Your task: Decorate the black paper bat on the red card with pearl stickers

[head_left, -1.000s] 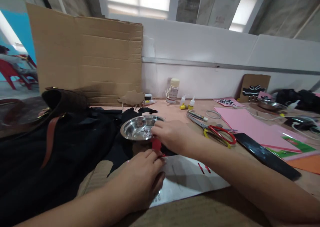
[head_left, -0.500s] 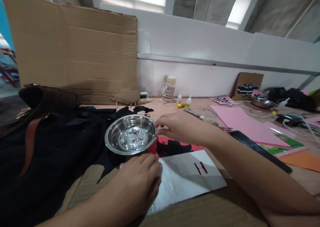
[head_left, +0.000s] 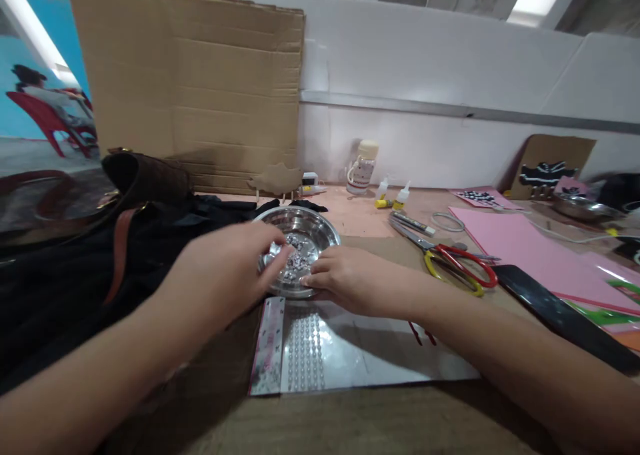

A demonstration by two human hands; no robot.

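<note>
Sheet of beads: a clear plastic sheet [head_left: 350,348] with rows of small pearl studs lies flat on the counter [head_left: 380,415], nearest to me and just short of both hands.
Right hand: the right hand [head_left: 350,283] lies low at the near rim of the steel dish, fingers [head_left: 313,280] stretched flat against the rim; they pinch nothing that I can see, and seem to steady the dish.
Left hand: the left hand [head_left: 225,268] reaches over the dish's left edge, fingers [head_left: 273,268] curled down into it; whether they have closed on a bead I cannot tell, the tips being blurred.
Dish: the steel dish [head_left: 320,231] sits between and just beyond the fingers, a small heap of shiny beads [head_left: 295,258] in its middle.
Doing it well: I would judge that the dish should be kept pinned so it does not slide, and one bead taken at a time with the fingertips.
Left of the fingers: black cloth [head_left: 100,275] and a brown bag [head_left: 145,178].
Right of the fingers: red-and-yellow scissors [head_left: 450,261], a dark phone [head_left: 560,311], pink paper [head_left: 520,251].
Beyond: glue bottles [head_left: 395,195], a small jar [head_left: 363,168], a cardboard sheet [head_left: 200,88] leaning on the white wall [head_left: 450,61].
Far left: a person sits on a red chair [head_left: 47,118].
</note>
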